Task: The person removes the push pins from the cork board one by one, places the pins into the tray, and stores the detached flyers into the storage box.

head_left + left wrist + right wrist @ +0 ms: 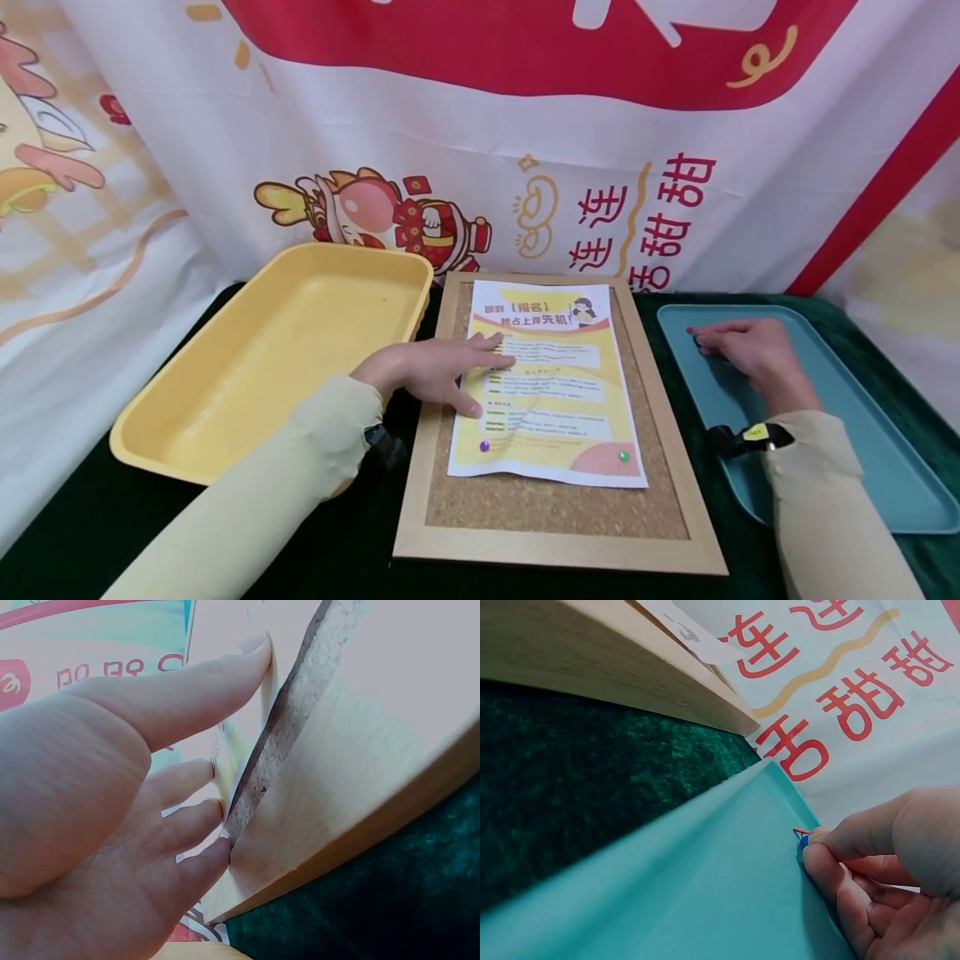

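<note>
A yellow printed sheet [551, 417] lies on a wood-framed cork board [555, 508]. A purple pushpin [484, 447] and a green pushpin [624, 457] sit at its two near corners. My left hand [442, 371] rests on the sheet's left side with fingers spread; the left wrist view shows its fingertips against the paper and thumb extended. Over the far left part of the blue tray [840, 400], my right hand [753, 350] pinches a small blue pushpin [805, 841] between thumb and forefinger. A thin red piece [801, 831] shows right beside it, its kind unclear.
A deep yellow tray [285, 350] stands left of the board, near my left forearm. Dark green cloth [330, 542] covers the table. Behind hangs a printed white and red backdrop [465, 125], close to the board's far edge.
</note>
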### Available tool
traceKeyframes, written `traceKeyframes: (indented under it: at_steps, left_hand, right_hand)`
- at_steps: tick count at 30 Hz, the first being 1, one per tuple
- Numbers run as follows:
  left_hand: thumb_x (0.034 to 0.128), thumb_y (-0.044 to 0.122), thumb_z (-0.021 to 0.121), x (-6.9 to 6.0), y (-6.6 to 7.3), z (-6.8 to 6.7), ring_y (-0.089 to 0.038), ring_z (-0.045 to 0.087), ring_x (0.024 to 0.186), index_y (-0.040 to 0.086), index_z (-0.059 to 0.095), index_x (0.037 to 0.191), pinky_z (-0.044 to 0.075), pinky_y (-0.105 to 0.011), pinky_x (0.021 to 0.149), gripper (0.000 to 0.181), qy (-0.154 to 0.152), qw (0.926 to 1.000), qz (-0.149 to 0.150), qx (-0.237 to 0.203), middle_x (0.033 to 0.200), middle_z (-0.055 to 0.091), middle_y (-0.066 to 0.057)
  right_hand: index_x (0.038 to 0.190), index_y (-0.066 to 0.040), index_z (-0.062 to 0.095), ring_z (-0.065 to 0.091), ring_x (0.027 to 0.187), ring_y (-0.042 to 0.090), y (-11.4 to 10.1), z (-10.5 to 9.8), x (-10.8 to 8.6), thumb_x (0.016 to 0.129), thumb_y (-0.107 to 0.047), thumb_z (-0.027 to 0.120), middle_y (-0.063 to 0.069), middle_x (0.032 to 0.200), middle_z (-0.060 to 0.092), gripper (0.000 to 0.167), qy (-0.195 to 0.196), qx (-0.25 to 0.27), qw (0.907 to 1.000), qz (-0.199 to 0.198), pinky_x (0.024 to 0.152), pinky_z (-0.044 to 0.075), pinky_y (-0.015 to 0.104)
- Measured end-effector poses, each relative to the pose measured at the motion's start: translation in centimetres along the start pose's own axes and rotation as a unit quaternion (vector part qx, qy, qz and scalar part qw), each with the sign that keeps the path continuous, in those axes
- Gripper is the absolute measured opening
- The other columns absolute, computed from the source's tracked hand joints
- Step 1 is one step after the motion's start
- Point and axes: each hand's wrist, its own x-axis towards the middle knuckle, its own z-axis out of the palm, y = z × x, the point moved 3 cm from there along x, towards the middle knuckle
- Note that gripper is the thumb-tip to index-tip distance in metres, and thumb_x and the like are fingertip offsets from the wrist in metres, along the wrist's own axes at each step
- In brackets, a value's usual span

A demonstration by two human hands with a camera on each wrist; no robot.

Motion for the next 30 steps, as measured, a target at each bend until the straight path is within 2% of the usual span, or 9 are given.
traceKeyframes:
  at_steps: [9,16,22,25,30]
  left_hand:
    - [0.1026,0.031,0.072,-0.3,-0.3,-0.1,-0.027,0.002,0.169,0.028,0.030,0.169,0.013,-0.053,0.135,0.079,0.005,1.0000,-0.002,0.006,0.181,0.005,-0.001]
    - [0.1027,0.031,0.071,0.0,0.0,-0.1,-0.027,0.002,0.169,0.028,0.031,0.169,0.013,-0.053,0.135,0.078,0.003,1.0000,0.003,0.005,0.181,0.005,-0.001]
    - [0.1027,0.031,0.071,0.1,-0.1,-0.1,-0.027,0.002,0.169,0.028,0.030,0.169,0.012,-0.053,0.135,0.078,0.003,1.0000,0.004,0.006,0.181,0.004,-0.002]
    - [0.1027,0.031,0.071,0.1,-0.1,-0.1,-0.027,0.002,0.169,0.027,0.030,0.169,0.013,-0.053,0.135,0.078,0.003,1.0000,0.005,0.007,0.181,0.004,-0.002]
    - [0.1024,0.030,0.072,0.1,-0.1,-0.1,-0.028,0.002,0.169,0.027,0.030,0.169,0.013,-0.054,0.135,0.079,0.001,1.0000,0.004,0.003,0.181,0.004,-0.002]
  right_hand:
    - [0.148,-0.009,0.063,0.052,0.126,0.031,-0.4,0.2,0.1,0.111,-0.029,0.055,0.021,0.146,0.063,0.043,-0.012,0.027,0.9996,0.000,0.091,0.045,0.036]
    - [0.151,-0.011,0.061,0.050,0.121,0.029,-0.1,-0.3,-0.1,0.111,-0.027,0.052,0.011,0.131,0.069,0.043,-0.017,0.041,0.9990,0.003,0.091,0.045,0.037]
    - [0.154,-0.010,0.057,0.049,0.123,0.029,-0.1,-0.4,-0.3,0.111,-0.035,0.053,0.010,0.133,0.065,0.050,-0.036,0.057,0.9977,0.008,0.093,0.045,0.037]
    - [0.156,-0.010,0.054,0.049,0.124,0.028,-0.1,-0.6,-0.5,0.111,-0.040,0.054,0.003,0.125,0.068,0.055,-0.048,0.069,0.9964,0.011,0.094,0.045,0.037]
    - [0.160,-0.008,0.049,0.054,0.119,0.021,-0.2,-1.0,-0.5,0.110,-0.045,0.054,-0.017,0.098,0.069,0.062,-0.064,0.086,0.9943,0.005,0.096,0.046,0.032]
